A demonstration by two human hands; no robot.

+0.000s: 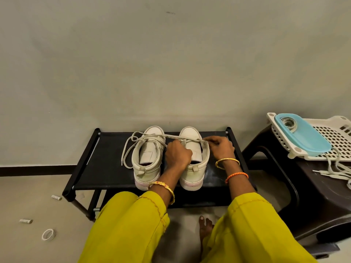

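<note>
Position: looking from above and behind the left hand (178, 154) and right hand (220, 148).
Direction: facing forward and down, toward the wall (171, 63) beyond both hands.
Nearness: hanging close over the bench (106, 168) beneath them.

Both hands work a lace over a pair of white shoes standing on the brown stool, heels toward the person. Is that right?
Not quite. The head view shows the white shoes on the black rack, not the brown stool, which stands to the right. The left hand and right hand do work the lace, heels toward the person.
</note>
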